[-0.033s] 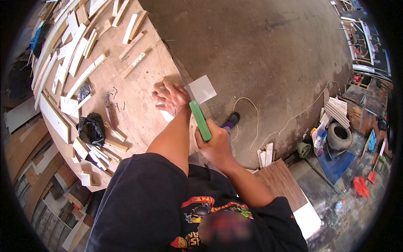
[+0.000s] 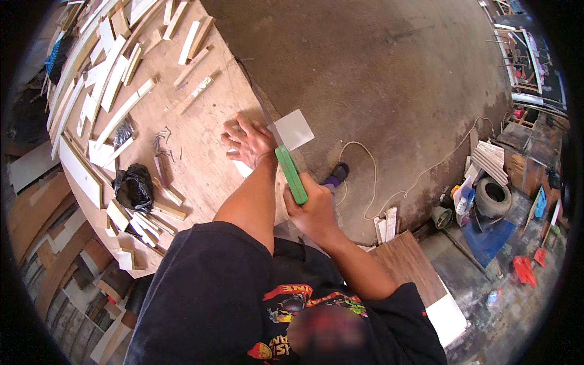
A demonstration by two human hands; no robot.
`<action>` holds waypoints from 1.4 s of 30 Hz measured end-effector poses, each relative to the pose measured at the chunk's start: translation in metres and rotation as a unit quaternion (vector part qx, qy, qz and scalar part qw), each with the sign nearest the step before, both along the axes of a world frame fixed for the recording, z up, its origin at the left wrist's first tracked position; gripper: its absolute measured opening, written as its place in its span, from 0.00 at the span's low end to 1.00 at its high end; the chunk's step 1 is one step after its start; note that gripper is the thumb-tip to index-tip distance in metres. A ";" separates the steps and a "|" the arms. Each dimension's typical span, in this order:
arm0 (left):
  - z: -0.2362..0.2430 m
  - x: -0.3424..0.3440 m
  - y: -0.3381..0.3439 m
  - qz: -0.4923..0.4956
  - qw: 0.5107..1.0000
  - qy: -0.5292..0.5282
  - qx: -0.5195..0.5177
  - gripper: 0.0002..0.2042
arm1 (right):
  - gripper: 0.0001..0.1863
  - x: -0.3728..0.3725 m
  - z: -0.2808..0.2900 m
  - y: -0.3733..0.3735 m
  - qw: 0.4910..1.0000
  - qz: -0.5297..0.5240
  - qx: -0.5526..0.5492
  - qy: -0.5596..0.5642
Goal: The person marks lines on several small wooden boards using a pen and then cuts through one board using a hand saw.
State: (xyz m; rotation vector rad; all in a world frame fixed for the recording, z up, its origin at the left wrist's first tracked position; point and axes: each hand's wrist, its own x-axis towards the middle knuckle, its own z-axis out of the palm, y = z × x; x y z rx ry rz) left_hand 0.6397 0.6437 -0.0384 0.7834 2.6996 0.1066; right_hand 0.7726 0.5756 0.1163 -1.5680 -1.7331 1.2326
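My right hand is wrapped around the green handle of a handsaw. Its thin blade points away from me along the table's right edge, seen nearly edge-on. A white board sticks out past that edge, just right of the blade. My left hand lies on the board with its fingers spread, pressing it to the table and covering its middle. Another bit of the white board shows below my left palm, beside the wrist.
The plywood table carries many white and bare wood strips on its left. A black plastic bag and loose nails lie nearer. On the floor at right are a pale cord, a tire and a brown board.
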 end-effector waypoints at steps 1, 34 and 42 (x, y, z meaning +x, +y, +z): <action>-0.001 0.000 0.001 0.002 1.000 0.001 -0.004 0.27 | 0.08 0.001 0.002 0.002 1.000 0.001 0.002 0.000; 0.001 0.001 0.002 -0.003 1.000 0.027 -0.004 0.27 | 0.10 0.017 0.011 -0.016 0.999 -0.014 -0.050 0.009; 0.002 0.001 0.003 0.003 1.000 0.007 -0.001 0.28 | 0.09 0.020 0.010 -0.014 0.998 -0.018 -0.057 0.034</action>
